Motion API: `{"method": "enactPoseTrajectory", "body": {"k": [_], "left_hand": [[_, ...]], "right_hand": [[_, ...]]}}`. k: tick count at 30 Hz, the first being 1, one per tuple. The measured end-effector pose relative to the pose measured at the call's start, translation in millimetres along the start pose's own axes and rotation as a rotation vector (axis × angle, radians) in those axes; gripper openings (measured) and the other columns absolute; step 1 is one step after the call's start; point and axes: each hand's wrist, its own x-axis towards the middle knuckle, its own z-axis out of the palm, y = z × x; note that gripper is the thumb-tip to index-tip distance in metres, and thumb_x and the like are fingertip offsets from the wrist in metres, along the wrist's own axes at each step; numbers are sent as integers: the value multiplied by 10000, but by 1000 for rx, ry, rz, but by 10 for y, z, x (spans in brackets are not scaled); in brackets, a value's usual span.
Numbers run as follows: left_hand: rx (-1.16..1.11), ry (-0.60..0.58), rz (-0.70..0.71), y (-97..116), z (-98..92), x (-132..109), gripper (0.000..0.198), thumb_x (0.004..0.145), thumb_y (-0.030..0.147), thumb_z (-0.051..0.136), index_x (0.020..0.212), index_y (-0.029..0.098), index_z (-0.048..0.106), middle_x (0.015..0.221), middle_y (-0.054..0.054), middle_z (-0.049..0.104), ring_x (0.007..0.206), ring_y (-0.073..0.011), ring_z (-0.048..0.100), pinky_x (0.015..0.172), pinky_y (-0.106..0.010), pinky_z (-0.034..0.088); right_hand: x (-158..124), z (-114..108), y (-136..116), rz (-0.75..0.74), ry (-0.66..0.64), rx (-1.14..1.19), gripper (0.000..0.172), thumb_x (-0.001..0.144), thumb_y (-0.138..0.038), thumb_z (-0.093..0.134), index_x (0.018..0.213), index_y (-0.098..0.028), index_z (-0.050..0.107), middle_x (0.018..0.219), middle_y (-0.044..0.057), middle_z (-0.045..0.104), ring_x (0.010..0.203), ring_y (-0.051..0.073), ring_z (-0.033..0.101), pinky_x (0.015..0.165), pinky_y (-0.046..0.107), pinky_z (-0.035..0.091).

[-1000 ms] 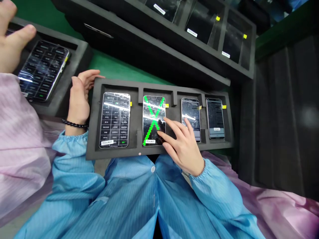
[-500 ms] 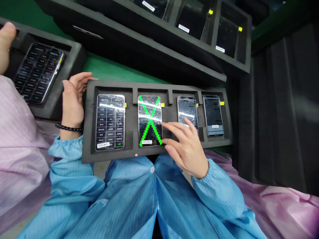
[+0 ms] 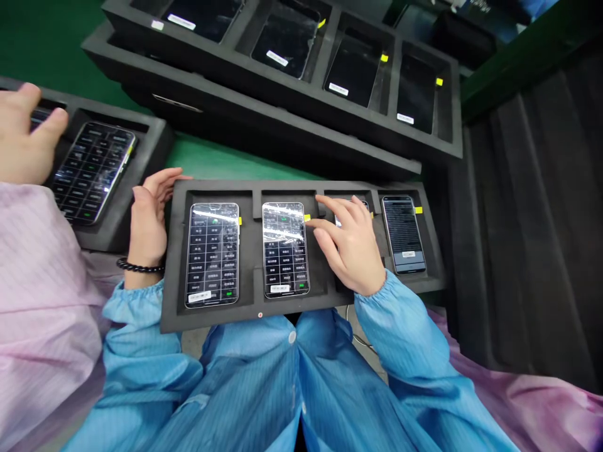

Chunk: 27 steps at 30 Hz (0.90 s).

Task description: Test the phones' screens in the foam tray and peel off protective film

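A black foam tray (image 3: 330,302) holds four phones in separate compartments. The leftmost phone (image 3: 213,254) and the second phone (image 3: 285,251) show grid menus with green marks. My right hand (image 3: 351,242) hovers with fingers apart over the third phone (image 3: 338,221), hiding most of it; its fingertips are near the second phone's right edge. Lines of text fill the rightmost phone (image 3: 404,233). At the tray's left end rests my left hand (image 3: 149,220), its fingers apart along the outer side, partly hidden by the tray.
Stacked black trays (image 3: 277,100) with dark-screened phones stand behind. On the left, another person's hand (image 3: 28,135) is over a second tray (image 3: 162,141) holding a phone with a grid menu. A dark ribbed surface (image 3: 522,220) lies at the right.
The second phone's screen has changed from a green cross to a grid menu. My right hand has moved up off that phone's lower right edge. The other person's hand reaches further in.
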Motion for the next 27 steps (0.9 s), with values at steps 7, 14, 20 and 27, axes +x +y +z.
{"method": "enactPoseTrajectory", "body": {"k": [7,14,20,27], "left_hand": [[108,47,79,157,4,-106,641,1033,575,207,1331,152,585,1343,-129,646,1273,-221,583,1114,-403,440],[662,-284,354,578,-102,-516,545,1024,552,260,1476,343,483,1643,-55,320,1556,-315,217,1282,-600,32],[733,-464,439,525,-149,-514,535,1014,551,269,1527,442,374,1704,16,168,1571,-367,148,1255,-681,6],[787,-513,477,516,-132,-499,562,998,577,291,1537,436,361,1716,8,121,1569,-395,134,1235,-721,8]], "right_hand": [[2,175,56,-42,-4,-31,364,1052,-307,397,1190,-209,719,1500,119,537,1298,279,521,1206,564,294],[-3,194,66,-57,0,-18,354,1046,-279,397,1176,-208,718,1468,119,562,1265,287,541,1193,592,309],[-1,194,55,-64,-10,-30,358,1056,-306,395,1223,-203,694,1486,134,540,1279,281,536,1187,590,314],[-3,197,57,-69,-51,-61,359,1053,-338,413,1278,-210,662,1522,139,504,1298,298,518,1194,622,280]]}}
